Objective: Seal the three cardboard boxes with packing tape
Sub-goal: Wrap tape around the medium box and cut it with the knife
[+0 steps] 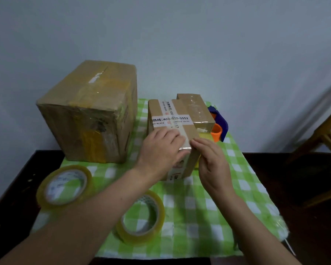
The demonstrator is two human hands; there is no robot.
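The left hand is lying flat on the near end of the medium box, its fingers stretched out and pressing down on the top. The right hand is reaching in at the box's near right corner. Its fingertips are touching the top edge, where a glossy strip of clear tape is folding over the rim. The thumb is hidden, so whether that hand is pinching the tape or only touching it cannot be told.

This box is standing near the middle of the green checked cloth and is wearing crossed bands of white printed tape. The small box is sitting against its far right side. The large box is standing just left of both, at the cloth's far left corner, with yellowish tape running over its top.

2 rolls of clear tape are lying on the cloth under the left forearm, 1 roll at the left edge and the other roll nearer the middle. A blue tape dispenser with an orange core is resting behind the small box
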